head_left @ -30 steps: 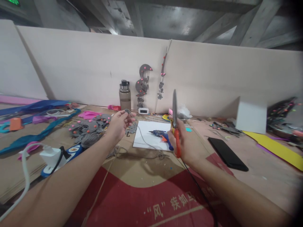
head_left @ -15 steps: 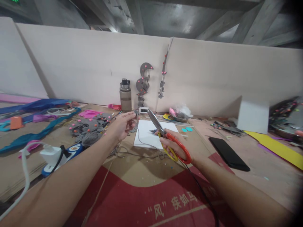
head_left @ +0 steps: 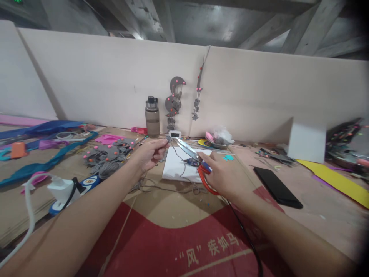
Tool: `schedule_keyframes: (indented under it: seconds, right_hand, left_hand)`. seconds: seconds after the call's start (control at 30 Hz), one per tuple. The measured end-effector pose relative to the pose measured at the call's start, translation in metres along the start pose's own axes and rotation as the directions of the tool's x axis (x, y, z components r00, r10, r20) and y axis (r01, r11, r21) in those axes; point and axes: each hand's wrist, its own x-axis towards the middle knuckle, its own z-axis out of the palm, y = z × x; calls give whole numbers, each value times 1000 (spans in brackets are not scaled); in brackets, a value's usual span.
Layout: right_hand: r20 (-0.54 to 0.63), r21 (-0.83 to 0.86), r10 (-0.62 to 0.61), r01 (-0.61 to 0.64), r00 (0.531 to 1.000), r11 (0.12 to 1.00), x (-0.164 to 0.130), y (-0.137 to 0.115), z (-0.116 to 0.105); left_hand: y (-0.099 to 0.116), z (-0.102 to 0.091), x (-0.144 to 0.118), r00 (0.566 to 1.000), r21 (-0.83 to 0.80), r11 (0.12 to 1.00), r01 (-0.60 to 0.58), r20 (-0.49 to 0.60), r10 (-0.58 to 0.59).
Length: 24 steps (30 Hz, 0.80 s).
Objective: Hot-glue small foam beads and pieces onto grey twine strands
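Observation:
My left hand (head_left: pixel 150 154) pinches a small grey piece (head_left: pixel 168 138) between thumb and fingertips. From it a grey yarn (head_left: pixel 184 166) hangs down across a white sheet or board (head_left: pixel 172 166) and runs onto the cardboard. My right hand (head_left: pixel 220 169) is closed around the red-handled scissors (head_left: pixel 188 151). Their blades point up and left, with the tips just right of the pinched piece; whether they touch the yarn I cannot tell. Behind the scissors, a small dark blue object (head_left: pixel 190 162) lies on the white board, partly hidden.
Grey felt pieces with coloured pins (head_left: pixel 103 154) and a ball of yarn (head_left: pixel 110 169) lie at left, near a power strip with a white charger (head_left: pixel 63 189). A bottle (head_left: pixel 152 119) stands behind. At right lie a black phone (head_left: pixel 276 186) and yellow sheet (head_left: pixel 334 177).
My right hand has turned and brought the scissors' tips down and left, close to the piece in my left hand. The left hand has shifted slightly right, still pinching the piece.

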Motion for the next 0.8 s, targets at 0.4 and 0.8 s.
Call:
schedule_keyframes:
  seconds: [0.4, 0.8]
  right_hand:
    - [-6, -324, -164, 153, 986, 934, 1, 14, -8]
    - [-65, -104, -72, 65, 995, 992, 0, 3, -1]
  left_hand:
    - [7, 3, -5, 1000, 143, 990, -4, 27, 1]
    - [1, -3, 2, 961, 88, 990, -106, -248, 125]
